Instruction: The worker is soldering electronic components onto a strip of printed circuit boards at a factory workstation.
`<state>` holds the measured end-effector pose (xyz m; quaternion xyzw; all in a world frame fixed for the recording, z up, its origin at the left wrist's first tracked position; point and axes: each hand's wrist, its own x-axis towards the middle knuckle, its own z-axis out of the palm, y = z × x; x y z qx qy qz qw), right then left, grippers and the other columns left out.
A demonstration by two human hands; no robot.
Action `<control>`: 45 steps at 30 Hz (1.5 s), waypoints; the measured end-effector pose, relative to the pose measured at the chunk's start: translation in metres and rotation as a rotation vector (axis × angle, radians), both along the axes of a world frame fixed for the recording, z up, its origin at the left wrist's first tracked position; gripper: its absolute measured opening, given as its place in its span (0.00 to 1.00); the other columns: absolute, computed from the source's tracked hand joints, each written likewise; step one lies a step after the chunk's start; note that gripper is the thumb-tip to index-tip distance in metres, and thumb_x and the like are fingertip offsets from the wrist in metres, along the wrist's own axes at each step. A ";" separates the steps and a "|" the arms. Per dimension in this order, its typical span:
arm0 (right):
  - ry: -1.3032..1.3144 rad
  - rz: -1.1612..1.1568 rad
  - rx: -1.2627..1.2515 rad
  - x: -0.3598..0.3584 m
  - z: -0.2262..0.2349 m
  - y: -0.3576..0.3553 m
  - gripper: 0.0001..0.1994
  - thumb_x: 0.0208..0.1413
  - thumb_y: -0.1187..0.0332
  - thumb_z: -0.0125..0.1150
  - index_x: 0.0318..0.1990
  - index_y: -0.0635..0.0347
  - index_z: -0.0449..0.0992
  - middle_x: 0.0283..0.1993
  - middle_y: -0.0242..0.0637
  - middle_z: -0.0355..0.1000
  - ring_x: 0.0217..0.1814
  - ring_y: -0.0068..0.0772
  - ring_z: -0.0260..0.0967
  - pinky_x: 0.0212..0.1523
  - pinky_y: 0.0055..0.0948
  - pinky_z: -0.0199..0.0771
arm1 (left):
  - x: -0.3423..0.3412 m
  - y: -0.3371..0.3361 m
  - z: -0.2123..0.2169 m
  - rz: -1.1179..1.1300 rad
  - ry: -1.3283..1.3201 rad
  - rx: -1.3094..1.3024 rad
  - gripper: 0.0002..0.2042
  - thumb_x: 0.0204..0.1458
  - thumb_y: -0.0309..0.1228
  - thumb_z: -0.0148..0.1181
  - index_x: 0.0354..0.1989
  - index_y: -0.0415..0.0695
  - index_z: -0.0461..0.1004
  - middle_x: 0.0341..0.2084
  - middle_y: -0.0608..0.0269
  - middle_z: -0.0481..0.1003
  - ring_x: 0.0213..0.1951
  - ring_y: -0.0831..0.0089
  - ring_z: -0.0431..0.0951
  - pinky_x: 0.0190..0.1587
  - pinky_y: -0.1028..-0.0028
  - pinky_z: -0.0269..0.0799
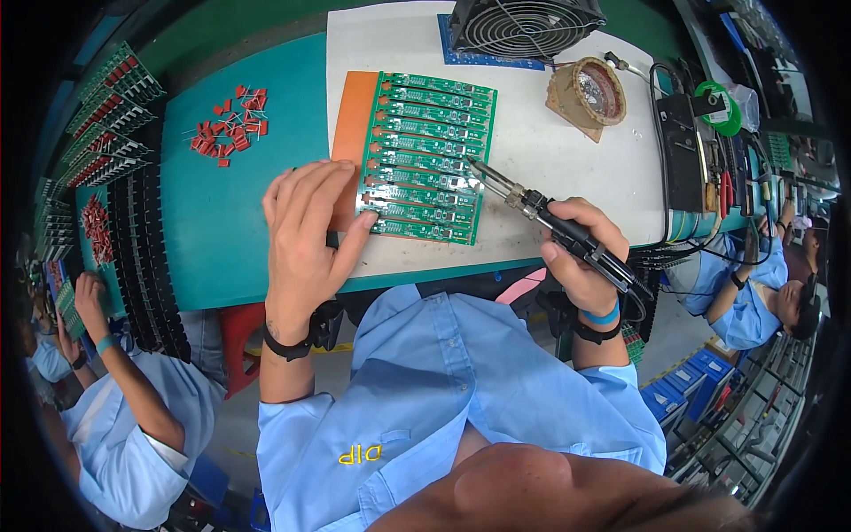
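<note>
A green circuit-board panel (427, 158), lying mid-tabletop (230, 222), is steadied under the flat, open fingers of the left hand (306, 235), while a soldering iron (541, 213) is gripped in the right hand (581, 253), tip touching its right edge.
</note>
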<state>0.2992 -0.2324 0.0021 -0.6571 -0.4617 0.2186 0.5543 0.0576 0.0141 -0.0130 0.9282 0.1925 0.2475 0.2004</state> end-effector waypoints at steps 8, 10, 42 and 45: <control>0.007 0.015 -0.026 0.001 -0.001 0.005 0.20 0.54 0.77 0.70 0.55 0.72 0.77 0.40 0.40 0.77 0.38 0.24 0.73 0.41 0.23 0.73 | 0.000 0.000 -0.001 0.004 0.009 0.001 0.24 0.55 0.33 0.71 0.58 0.39 0.76 0.56 0.56 0.79 0.60 0.56 0.75 0.67 0.53 0.59; -0.003 0.019 -0.021 0.001 -0.001 0.006 0.20 0.54 0.77 0.70 0.54 0.72 0.77 0.40 0.40 0.77 0.38 0.24 0.73 0.41 0.23 0.73 | 0.000 0.000 -0.001 0.006 0.012 0.000 0.24 0.55 0.33 0.71 0.58 0.39 0.76 0.56 0.56 0.79 0.60 0.56 0.75 0.67 0.53 0.59; -0.003 -0.020 -0.063 0.005 0.000 0.014 0.20 0.56 0.76 0.71 0.56 0.71 0.76 0.40 0.38 0.77 0.37 0.21 0.72 0.40 0.22 0.73 | 0.001 0.001 0.001 0.006 0.055 -0.054 0.25 0.55 0.33 0.71 0.61 0.39 0.76 0.64 0.55 0.75 0.69 0.55 0.71 0.75 0.45 0.50; 0.012 -0.024 -0.068 0.005 0.002 0.016 0.20 0.56 0.76 0.71 0.56 0.71 0.76 0.40 0.38 0.77 0.37 0.21 0.72 0.40 0.21 0.73 | 0.001 0.002 0.000 -0.003 0.055 -0.050 0.26 0.55 0.33 0.71 0.62 0.39 0.75 0.63 0.55 0.75 0.69 0.55 0.70 0.75 0.45 0.50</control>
